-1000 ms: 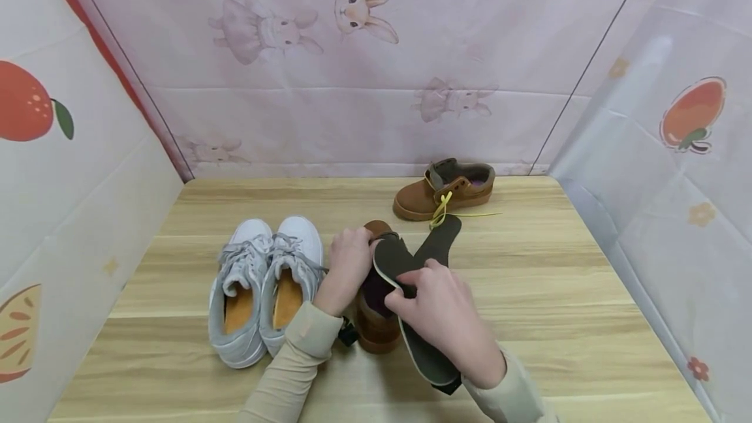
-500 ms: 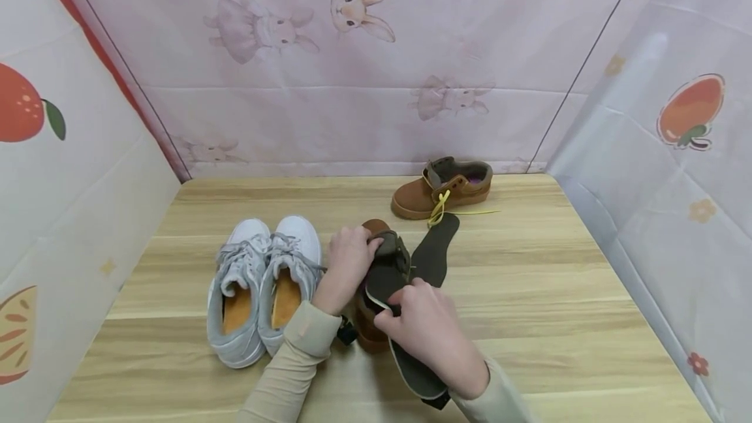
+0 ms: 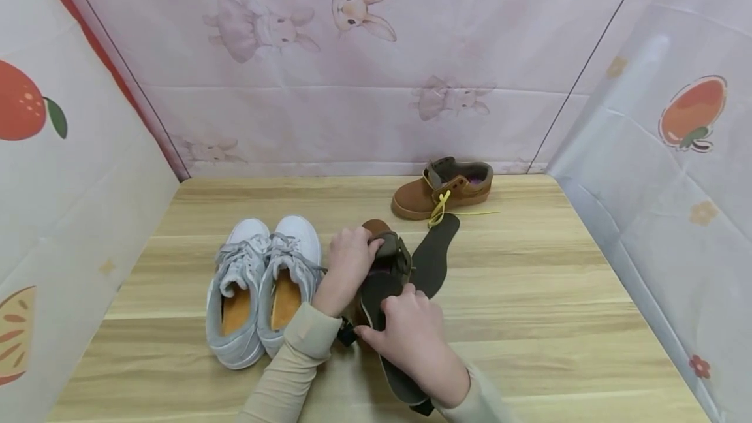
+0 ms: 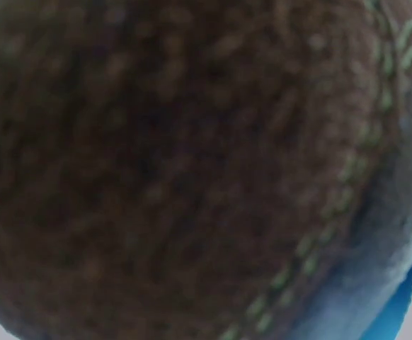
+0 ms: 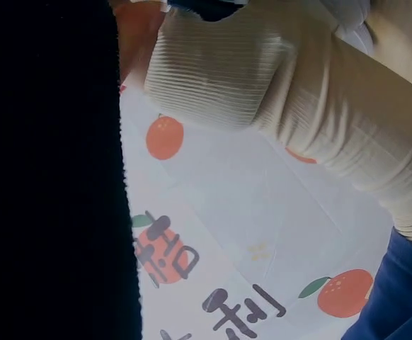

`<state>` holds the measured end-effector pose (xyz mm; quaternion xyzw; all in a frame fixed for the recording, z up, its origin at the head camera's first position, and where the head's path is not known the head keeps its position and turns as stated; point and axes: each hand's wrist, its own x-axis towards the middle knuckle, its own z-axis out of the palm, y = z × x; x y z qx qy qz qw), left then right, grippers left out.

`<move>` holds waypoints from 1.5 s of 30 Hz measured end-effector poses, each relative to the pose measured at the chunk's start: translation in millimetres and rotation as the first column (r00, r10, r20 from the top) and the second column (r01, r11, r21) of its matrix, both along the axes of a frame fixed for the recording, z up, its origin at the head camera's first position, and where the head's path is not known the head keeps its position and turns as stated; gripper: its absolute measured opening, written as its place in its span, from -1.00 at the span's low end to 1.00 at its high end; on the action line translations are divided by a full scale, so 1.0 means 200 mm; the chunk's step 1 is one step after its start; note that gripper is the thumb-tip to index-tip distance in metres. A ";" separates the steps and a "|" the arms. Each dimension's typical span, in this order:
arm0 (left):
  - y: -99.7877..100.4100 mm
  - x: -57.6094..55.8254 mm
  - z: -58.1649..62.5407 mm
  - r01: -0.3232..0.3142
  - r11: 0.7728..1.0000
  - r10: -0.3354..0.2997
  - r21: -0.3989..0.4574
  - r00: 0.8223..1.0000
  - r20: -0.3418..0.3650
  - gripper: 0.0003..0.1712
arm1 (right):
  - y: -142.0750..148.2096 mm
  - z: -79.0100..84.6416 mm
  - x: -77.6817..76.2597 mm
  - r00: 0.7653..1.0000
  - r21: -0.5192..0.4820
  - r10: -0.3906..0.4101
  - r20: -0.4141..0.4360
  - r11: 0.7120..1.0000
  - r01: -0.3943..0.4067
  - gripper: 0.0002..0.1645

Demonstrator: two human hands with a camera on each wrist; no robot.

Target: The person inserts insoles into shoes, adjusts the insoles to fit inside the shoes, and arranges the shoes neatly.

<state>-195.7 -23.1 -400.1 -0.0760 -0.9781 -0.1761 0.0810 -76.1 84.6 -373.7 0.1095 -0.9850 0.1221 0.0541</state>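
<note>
A brown shoe (image 3: 375, 226) stands toe-away in the middle of the table, and my left hand (image 3: 343, 269) grips its dark tongue (image 3: 389, 247), pulled up at the opening. My right hand (image 3: 414, 338) pinches a dark insole (image 3: 378, 291) with a pale edge. The insole's front end overlaps the shoe's opening; its rear end slants back under my right wrist. In the left wrist view, brown suede with green stitching (image 4: 156, 177) fills nearly everything. In the right wrist view the insole (image 5: 50, 170) is a black band at left, beside the left sleeve (image 5: 213, 71).
A second dark insole (image 3: 435, 256) lies flat right of the shoe. Behind it stands the other brown shoe (image 3: 414, 202) with a yellow lace (image 3: 442, 207). Two white sneakers (image 3: 301, 234) with orange insoles stand left of my left forearm. Printed cloth walls (image 3: 376, 126) enclose the table.
My right hand has brought the insole left and down toward me, its front end now over the shoe's opening. My left hand has drawn the tongue up.
</note>
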 end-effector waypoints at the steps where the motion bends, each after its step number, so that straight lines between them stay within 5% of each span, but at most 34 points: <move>1: 0.00 0.00 0.00 0.001 1.000 -0.001 0.000 1.000 0.000 -0.70 | 0.00 0.00 0.00 1.000 0.004 -0.004 -0.007 1.000 0.004 -0.52; 7: -0.01 0.00 0.01 0.003 1.000 -0.003 0.000 1.000 -0.004 -0.69 | -0.01 -0.02 -0.02 0.999 -0.041 -0.015 -0.043 0.999 0.014 -0.67; 17: -0.01 -0.01 0.00 0.018 1.000 -0.018 -0.023 1.000 -0.018 -0.67 | -0.02 -0.01 -0.07 0.999 -0.122 -0.020 0.031 0.992 0.024 -0.62; 32: -0.01 -0.01 -0.01 0.025 1.000 -0.025 0.002 1.000 -0.003 -0.68 | -0.09 -0.15 -0.29 0.997 -0.068 -0.062 0.040 0.996 0.064 -0.55; 45: -0.01 -0.01 -0.01 0.026 1.000 -0.026 -0.010 1.000 0.003 -0.70 | -0.11 -0.19 -0.35 0.994 -0.077 -0.096 0.061 0.992 0.101 -0.58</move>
